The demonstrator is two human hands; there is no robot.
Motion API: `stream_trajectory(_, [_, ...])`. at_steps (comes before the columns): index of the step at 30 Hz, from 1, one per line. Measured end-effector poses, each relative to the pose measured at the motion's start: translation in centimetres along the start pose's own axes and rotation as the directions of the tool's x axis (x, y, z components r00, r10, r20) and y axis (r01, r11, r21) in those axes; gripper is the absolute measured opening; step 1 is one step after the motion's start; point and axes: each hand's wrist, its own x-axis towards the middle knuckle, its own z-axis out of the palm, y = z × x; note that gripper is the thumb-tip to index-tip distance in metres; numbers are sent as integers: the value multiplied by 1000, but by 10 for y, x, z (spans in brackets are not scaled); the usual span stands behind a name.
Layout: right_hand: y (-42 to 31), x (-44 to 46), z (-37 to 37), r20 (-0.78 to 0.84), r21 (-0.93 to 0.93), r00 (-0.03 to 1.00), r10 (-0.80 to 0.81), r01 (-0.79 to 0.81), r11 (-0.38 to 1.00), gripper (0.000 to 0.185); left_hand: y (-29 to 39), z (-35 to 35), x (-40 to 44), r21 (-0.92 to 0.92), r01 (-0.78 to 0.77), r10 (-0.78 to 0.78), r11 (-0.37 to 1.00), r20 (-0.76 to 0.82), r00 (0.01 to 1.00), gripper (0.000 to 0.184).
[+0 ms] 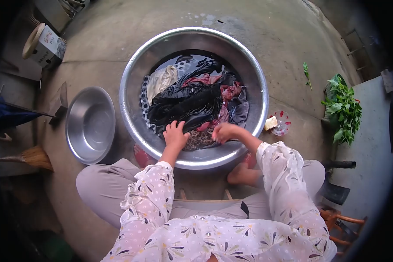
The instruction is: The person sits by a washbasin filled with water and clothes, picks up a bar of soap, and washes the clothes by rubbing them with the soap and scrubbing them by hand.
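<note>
A large metal basin (129, 114) stands before me, holding dark water and a heap of wet clothes. My left hand (175, 134) lies with fingers spread on a black garment (185, 109) at the near side of the heap. My right hand (225, 132) is curled closed over the near right part, beside a leopard-print cloth (198, 139); what its fingers hold, if anything, is hidden. A pale cream cloth (162, 82) lies at the left of the heap, and a red patterned cloth (230, 92) at the right.
A smaller metal basin (91, 124) stands to the left, with a straw broom (36, 158) nearby. Right of the large basin, a pale soap-like block (270, 123) rests by a clear dish (282, 125). Leafy greens (346, 111) lie farther right. A box (51, 47) stands back left.
</note>
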Motion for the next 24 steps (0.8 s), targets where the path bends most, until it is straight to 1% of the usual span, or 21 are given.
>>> stream_trajectory(1, [-2, 5, -16, -218, -68, 976, -28, 13, 998, 11, 3, -3, -5, 63, -19, 16, 998, 53, 998, 54])
stream_trajectory(2, [-4, 10, -29, -422, -136, 904, -69, 12, 991, 12, 5, -4, -6, 70, -23, 14, 997, 127, 992, 53])
stream_trajectory(3, [-4, 14, -38, -566, -347, 781, -263, 64, 936, 12, 7, -5, -7, 78, -28, 12, 997, 200, 980, 53])
stream_trajectory(4, [-5, 14, -41, -642, -544, 610, -464, 64, 837, 14, 9, -6, -6, 87, -40, 15, 995, 271, 962, 53])
stream_trajectory(5, [-5, 12, -43, -651, -589, 611, -451, -31, 807, 25, 5, 3, -8, 98, -108, 81, 989, 246, 966, 45])
stream_trajectory(8, [3, 5, -17, -600, -714, 692, -402, -236, 660, 33, 8, 14, -7, 91, -178, 133, 980, 368, 920, 37])
stream_trajectory(9, [6, 7, -7, -520, -804, 739, -429, -253, 539, 36, 11, 12, -10, 55, -190, 151, 980, 409, 900, 28])
stream_trajectory(10, [10, 13, 1, -480, -836, 766, -427, -252, 488, 30, 13, 10, -9, 62, -193, 142, 979, 469, 872, 28])
stream_trajectory(12, [11, 24, 23, -456, -791, 849, -266, -251, 558, 23, 16, 5, -8, 77, -201, 119, 977, 582, 804, 30])
stream_trajectory(13, [15, 24, 34, -373, -806, 899, -232, -189, 561, 24, 21, -1, -7, 91, -188, 89, 978, 633, 769, 31])
stream_trajectory(14, [5, 10, 49, -314, -831, 934, -173, -182, 525, 28, 23, -5, -4, 94, -199, 86, 975, 669, 738, 32])
stream_trajectory(16, [-4, 3, 57, -141, -859, 981, -132, -55, 509, 28, 25, -12, 1, 99, -214, 73, 972, 736, 673, 34])
stream_trajectory(17, [-1, 6, 51, 49, -839, 977, -207, 153, 523, 27, 26, -16, 2, 89, -205, 64, 975, 766, 639, 34])
stream_trajectory(18, [2, 9, 38, 231, -777, 931, -284, 352, 522, 27, 27, -20, 5, 82, -198, 55, 977, 796, 602, 35])
stream_trajectory(19, [6, 10, 24, 394, -679, 845, -362, 533, 505, 26, 28, -23, 6, 75, -196, 50, 978, 825, 563, 36])
stream_trajectory(21, [4, 3, -7, 318, -758, 787, -529, 546, 357, 29, 30, -26, 6, 82, -218, 51, 973, 838, 543, 37])
stream_trajectory(22, [-9, -9, -23, 66, -873, 897, -437, 265, 411, 30, 31, -27, 6, 85, -226, 50, 970, 845, 533, 37])
stream_trajectory(23, [-56, -56, -19, -294, -850, 927, -232, -142, 507, 28, 31, -27, 6, 66, -214, 62, 974, 839, 541, 37])
stream_trajectory(24, [-56, -58, -32, -448, -872, 847, -287, -343, 349, 24, 29, -25, 5, 49, -201, 71, 978, 833, 548, 37])
